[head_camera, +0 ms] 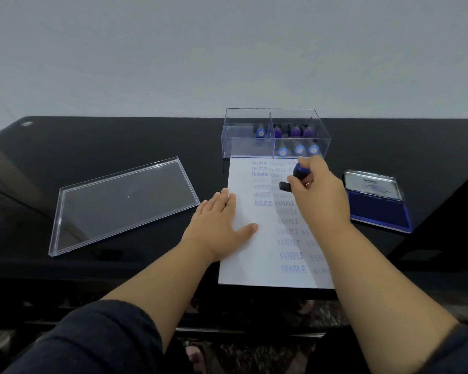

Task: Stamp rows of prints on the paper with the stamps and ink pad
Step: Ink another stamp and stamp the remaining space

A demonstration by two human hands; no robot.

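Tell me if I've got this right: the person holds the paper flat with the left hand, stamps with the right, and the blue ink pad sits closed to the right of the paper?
Nearly. The head view shows the ink pad open, its lid tipped back. The rest holds: left hand flat on the paper, right hand gripping the stamp.

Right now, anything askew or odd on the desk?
Nothing damaged or spilled. The prints on the paper are uneven: some SAMPLE rows look faint and slant slightly. The clear lid lies angled, off its box.
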